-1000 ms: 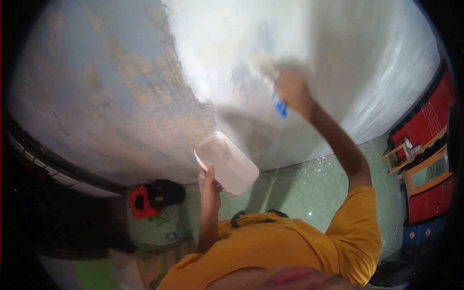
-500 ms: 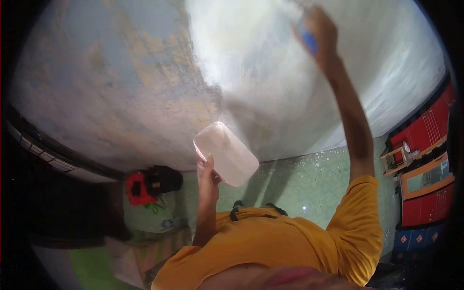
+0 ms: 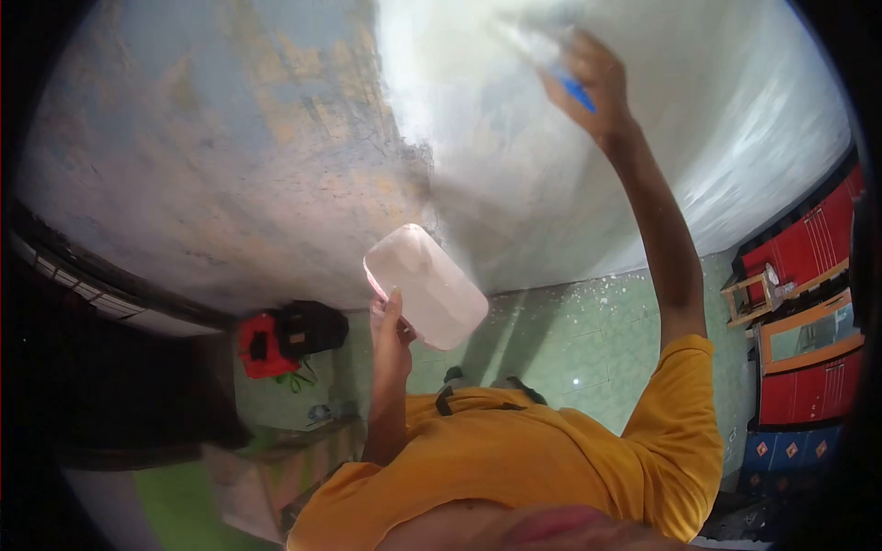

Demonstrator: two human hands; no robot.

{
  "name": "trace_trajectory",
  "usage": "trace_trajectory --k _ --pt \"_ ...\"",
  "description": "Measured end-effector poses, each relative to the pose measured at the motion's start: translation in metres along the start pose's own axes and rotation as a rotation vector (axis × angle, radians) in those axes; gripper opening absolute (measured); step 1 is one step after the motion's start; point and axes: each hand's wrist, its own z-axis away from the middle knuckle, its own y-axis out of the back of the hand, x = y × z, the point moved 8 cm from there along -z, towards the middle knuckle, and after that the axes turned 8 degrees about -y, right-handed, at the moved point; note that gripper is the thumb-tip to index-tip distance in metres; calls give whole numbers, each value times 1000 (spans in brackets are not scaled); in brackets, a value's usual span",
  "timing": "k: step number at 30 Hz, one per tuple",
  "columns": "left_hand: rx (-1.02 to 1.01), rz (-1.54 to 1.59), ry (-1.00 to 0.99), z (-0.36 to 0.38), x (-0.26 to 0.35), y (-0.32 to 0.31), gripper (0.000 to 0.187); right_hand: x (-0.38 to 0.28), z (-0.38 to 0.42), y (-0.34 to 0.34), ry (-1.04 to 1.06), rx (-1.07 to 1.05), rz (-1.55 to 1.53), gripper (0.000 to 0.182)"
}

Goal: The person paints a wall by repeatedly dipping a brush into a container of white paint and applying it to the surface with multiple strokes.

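Note:
My left hand [image 3: 390,323] grips a shallow, pale pinkish-white plastic tub [image 3: 434,292] by its left edge, thumb on the near side. Whatever lies inside the tub is hard to make out. High up at the wall, my right hand [image 3: 599,84] is closed around a paintbrush with a blue handle [image 3: 578,93]. The brush's pale head points up and left and is blurred, so contact with the wall cannot be told. White paint [image 3: 436,87] covers the wall around the brush. Left of a rough vertical border, the wall [image 3: 220,156] is patchy grey, pink and ochre.
White specks dot the green tiled floor [image 3: 560,344] along the wall's foot. A red bag [image 3: 261,344] and a black bag [image 3: 315,328] lie at the left. On the right stand red cabinets [image 3: 808,390] and a small wooden stool [image 3: 749,298]. A cardboard-like box [image 3: 243,491] is at lower left.
My right hand with the paintbrush has moved slightly down and left along the wall. My left hand and the tub have shifted only a little up and left.

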Motion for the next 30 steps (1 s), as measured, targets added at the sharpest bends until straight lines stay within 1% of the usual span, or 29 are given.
trace_trajectory --k 3,4,5,6,8,10,13,15,17,20,23,25,26,27,30 --pt "12 22 10 -1 1 -1 42 -1 -2 -4 21 95 187 50" --pt "17 25 15 -2 1 0 43 -11 15 -19 -22 59 277 54" --pt "22 28 21 -3 0 2 43 -16 42 -42 24 -32 361 55" --pt "28 31 25 -3 0 4 44 -23 73 -64 -6 -106 361 56" --pt "17 30 20 -6 -1 10 45 -41 148 -110 34 -236 291 52" --pt "23 25 23 -6 0 12 46 -59 185 -131 -26 -515 105 32" --pt "32 14 24 -9 3 15 48 -48 164 -120 16 -380 -105 12" --pt "8 14 17 -7 3 19 49 -26 97 -93 -166 -399 -130 2" --pt "11 12 17 -6 5 18 49 -37 28 -44 19 -122 -3 13" --pt "10 29 17 -5 8 15 48 -23 3 -33 -2 91 104 34" --pt "26 36 27 -5 6 18 48 -44 47 -62 -15 -68 303 53" --pt "32 40 24 -6 8 20 47 -46 119 -118 -62 -320 365 60" --pt "28 42 16 -6 11 20 47 -58 156 -137 -18 -367 289 56" --pt "21 42 7 -7 13 20 47 -72 168 -144 25 -411 215 52" --pt "25 10 16 -12 9 29 47 -69 176 -146 -23 -476 -39 41"
